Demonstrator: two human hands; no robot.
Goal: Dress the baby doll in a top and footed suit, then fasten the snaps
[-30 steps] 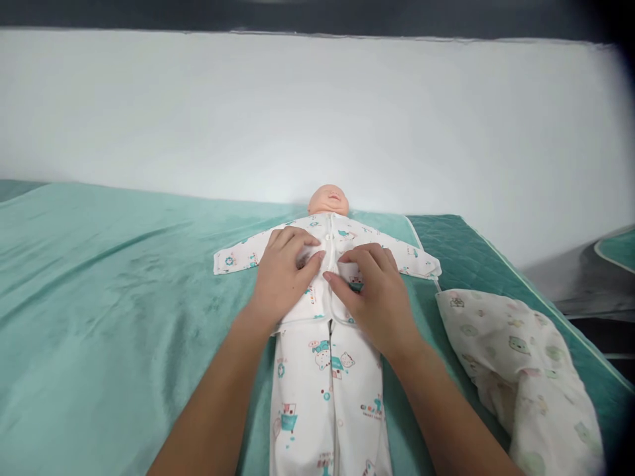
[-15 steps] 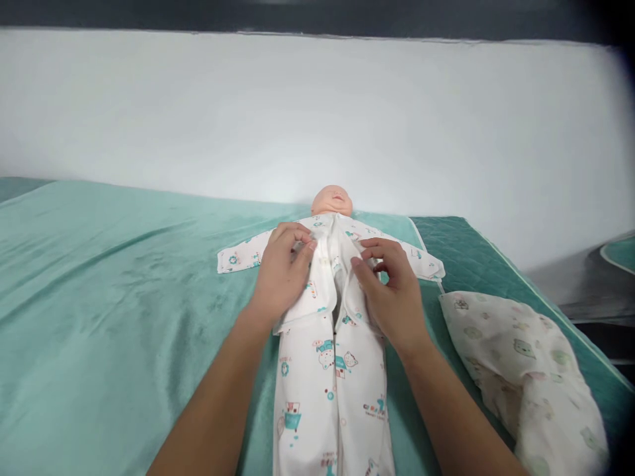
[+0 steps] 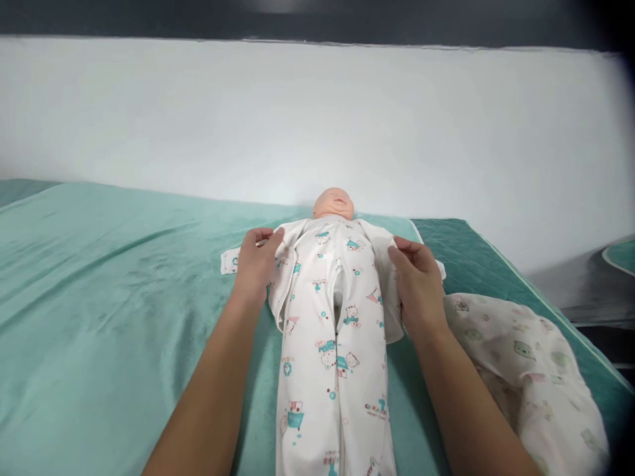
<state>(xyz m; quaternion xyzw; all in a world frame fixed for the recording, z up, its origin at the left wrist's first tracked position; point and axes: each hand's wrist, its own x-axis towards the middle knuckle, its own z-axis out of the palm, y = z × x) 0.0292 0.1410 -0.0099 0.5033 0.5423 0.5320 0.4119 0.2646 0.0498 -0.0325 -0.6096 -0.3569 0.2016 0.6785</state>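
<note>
A baby doll (image 3: 333,203) lies on its back with its head toward the wall, its arms spread in long sleeves. It wears white baby trousers (image 3: 325,370) with teal and pink prints, pulled up high over the chest, with a slit at the crotch. Over them, a white baby jacket (image 3: 391,291) is spread apart at the front. My left hand (image 3: 258,264) pinches the jacket's left front panel near the sleeve. On the other side, my right hand (image 3: 421,281) pinches the right panel between thumb and fingers.
A bundled white cloth with pale animal prints (image 3: 536,370) lies to the right. Beneath everything is a light green sheet (image 3: 124,317), with a darker quilted green cover (image 3: 446,251) at the right. A white wall (image 3: 248,119) rises behind.
Both hands have moved outward, drawing the jacket's front panels apart to the two sides. The upper part of the trousers on the chest now shows.
</note>
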